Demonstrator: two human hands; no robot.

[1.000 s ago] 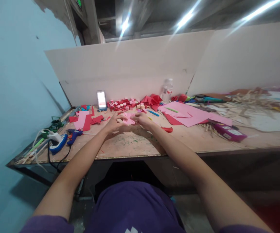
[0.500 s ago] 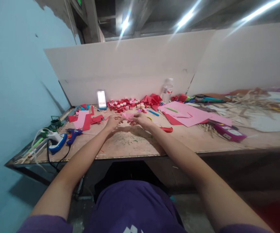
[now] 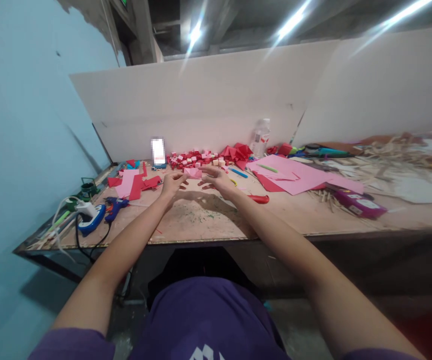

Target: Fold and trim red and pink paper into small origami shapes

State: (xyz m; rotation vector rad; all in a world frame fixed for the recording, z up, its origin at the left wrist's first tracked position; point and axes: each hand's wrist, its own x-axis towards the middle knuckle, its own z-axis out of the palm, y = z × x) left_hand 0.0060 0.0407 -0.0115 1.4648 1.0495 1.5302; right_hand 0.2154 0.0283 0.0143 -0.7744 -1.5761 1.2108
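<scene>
Between my hands, just above the table, is a small folded piece of pink paper [image 3: 192, 173]. My left hand [image 3: 174, 185] pinches it at its left edge, thumb and fingertips closed on it. At its right edge is my right hand [image 3: 218, 181], fingers apart and curved; whether a fingertip touches the paper I cannot tell. Behind the hands lies a pile of small red and pink folded paper pieces [image 3: 191, 159]. To the right of it are larger folded red paper shapes [image 3: 237, 152].
Pink sheets [image 3: 294, 174] lie at right, near a blue pen-like stick [image 3: 238, 173], a red-handled tool [image 3: 259, 199] and a purple box [image 3: 360, 204]. A phone [image 3: 158, 152] and a bottle [image 3: 261, 137] stand behind. Left are paper strips [image 3: 128, 184], a glue gun [image 3: 115, 207] and a power strip [image 3: 92, 220].
The right hand's fingers have spread and drawn back from the pink paper, which shows more fully now. My left hand still has hold of it. The view has shifted slightly.
</scene>
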